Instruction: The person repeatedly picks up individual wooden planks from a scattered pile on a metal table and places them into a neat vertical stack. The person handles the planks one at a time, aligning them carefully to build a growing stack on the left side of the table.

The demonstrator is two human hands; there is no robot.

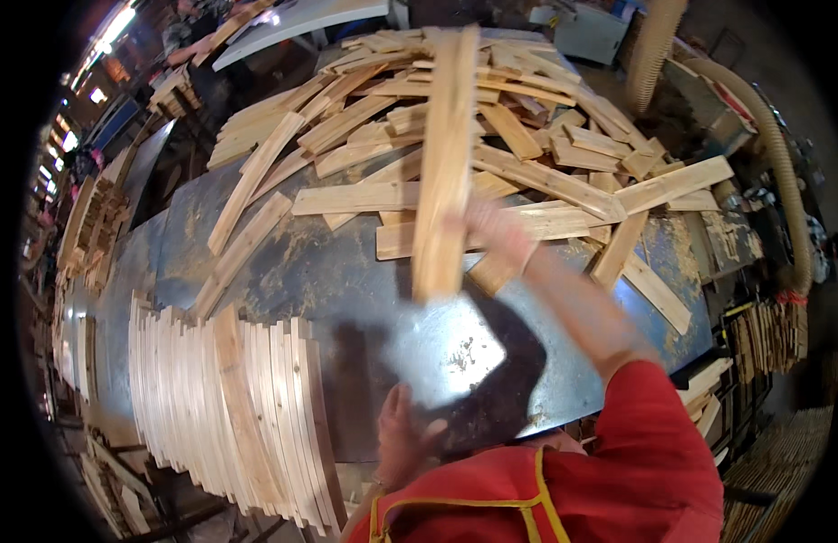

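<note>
My right hand is raised over the metal table and grips a long pale wooden slat that stands nearly upright and looks blurred. My left hand hangs low near my chest, fingers loosely spread, holding nothing, close to the table's near edge. To its left a row of curved wooden slats stands packed on edge. A loose heap of similar slats covers the far part of the table, behind the one I hold.
A ribbed dust hose curves down at the right, past bundles of thin sticks. Stacked wood pieces line the left side. A white panel lies beyond the heap. Sawdust streaks the bare metal in the middle.
</note>
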